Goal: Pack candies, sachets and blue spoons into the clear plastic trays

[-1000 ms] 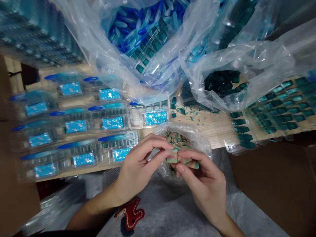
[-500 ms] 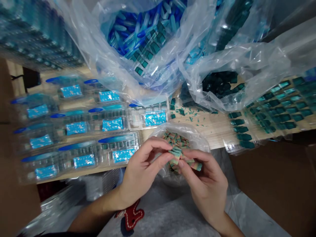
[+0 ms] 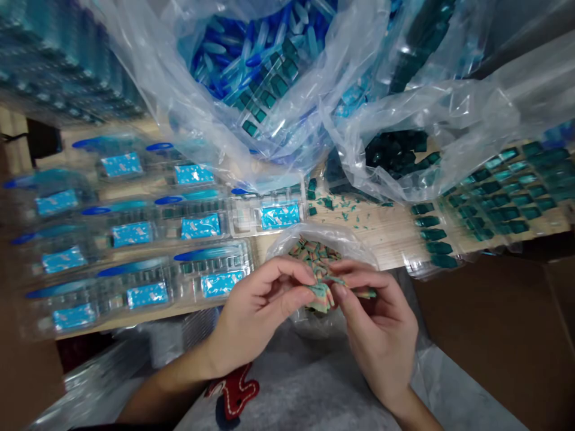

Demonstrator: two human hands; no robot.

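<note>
Over an open clear plastic bag (image 3: 357, 239), my two hands work close together. Thumb and fingers of my left hand (image 3: 256, 311) pinch a small fanned stack of green-and-orange striped pieces (image 3: 320, 297). Close by on the right, my right hand (image 3: 381, 323) is closed on more striped pieces (image 3: 368, 293), partly hidden by its fingers. Inside the bag lies a heap of loose striped pieces (image 3: 314, 251); what they are made of I cannot tell.
Clear blister trays (image 3: 211, 257) with blue packets cover the left of the wooden table (image 3: 390, 236). Behind are a bag of blue sticks (image 3: 224, 54) and a bag of dark teal pieces (image 3: 395, 152). Teal pieces in strips (image 3: 435, 233) lie right, near a cardboard box (image 3: 489, 323).
Both hands stay above the bag. The stack in my left hand has tilted lower and spread, and my right fingers have drawn slightly away to the right. The view has shifted slightly.
</note>
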